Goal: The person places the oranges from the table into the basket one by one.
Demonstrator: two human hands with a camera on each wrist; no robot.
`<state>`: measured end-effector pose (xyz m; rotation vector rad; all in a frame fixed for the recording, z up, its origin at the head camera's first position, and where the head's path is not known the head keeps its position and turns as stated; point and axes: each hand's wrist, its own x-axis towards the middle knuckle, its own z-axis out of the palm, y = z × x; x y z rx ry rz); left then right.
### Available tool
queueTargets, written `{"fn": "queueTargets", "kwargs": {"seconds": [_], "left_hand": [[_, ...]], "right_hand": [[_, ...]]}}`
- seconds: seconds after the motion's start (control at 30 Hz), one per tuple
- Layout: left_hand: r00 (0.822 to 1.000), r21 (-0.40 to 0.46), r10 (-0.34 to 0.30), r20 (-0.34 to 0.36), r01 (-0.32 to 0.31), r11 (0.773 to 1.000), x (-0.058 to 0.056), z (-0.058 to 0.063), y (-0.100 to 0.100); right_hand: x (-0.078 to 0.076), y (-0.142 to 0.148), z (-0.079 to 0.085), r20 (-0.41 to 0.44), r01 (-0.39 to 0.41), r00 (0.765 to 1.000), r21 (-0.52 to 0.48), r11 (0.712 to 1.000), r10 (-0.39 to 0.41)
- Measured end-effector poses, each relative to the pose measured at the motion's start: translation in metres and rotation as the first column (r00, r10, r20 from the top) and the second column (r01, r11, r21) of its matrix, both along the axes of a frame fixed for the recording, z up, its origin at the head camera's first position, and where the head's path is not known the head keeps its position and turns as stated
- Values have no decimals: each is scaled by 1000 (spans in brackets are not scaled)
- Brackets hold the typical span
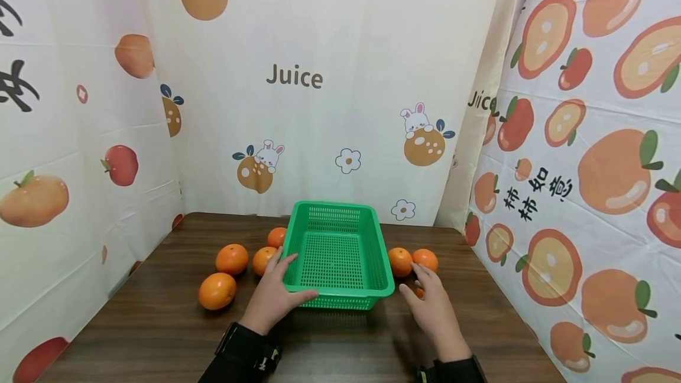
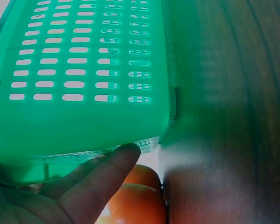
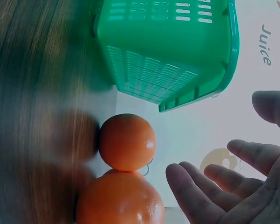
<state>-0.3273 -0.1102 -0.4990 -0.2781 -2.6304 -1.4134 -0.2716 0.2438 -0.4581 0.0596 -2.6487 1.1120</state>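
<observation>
A green plastic basket [image 1: 340, 293] with slotted walls stands on the table, and nothing lies inside it. My left hand [image 1: 273, 297] is at its near left corner, the thumb by the front rim and the extended fingers along the left side. In the left wrist view, those fingers [image 2: 100, 182] reach past the basket's corner, near oranges [image 2: 139, 205]. To the basket's right, my right hand [image 1: 432, 306] is held apart from it with fingers spread and nothing in them. Oranges [image 1: 400, 262] lie just beyond that hand, one partly hidden behind it.
Several more oranges [image 1: 218, 291] lie left of the basket, some close against its side. The dark wood table [image 1: 340, 350] ends at a printed cloth backdrop [image 1: 298, 117]. A patterned cloth [image 1: 553, 194] hangs along the right, another [image 1: 80, 182] along the left.
</observation>
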Motion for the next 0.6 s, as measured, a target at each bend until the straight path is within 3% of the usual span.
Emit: {"fn": "queueTargets", "kwargs": {"seconds": [0.6], "left_hand": [[1000,-16,10,3,-10,1000,0,1,1]], "right_hand": [[-6,16,-5,29,89,995,93,992,-92]]}}
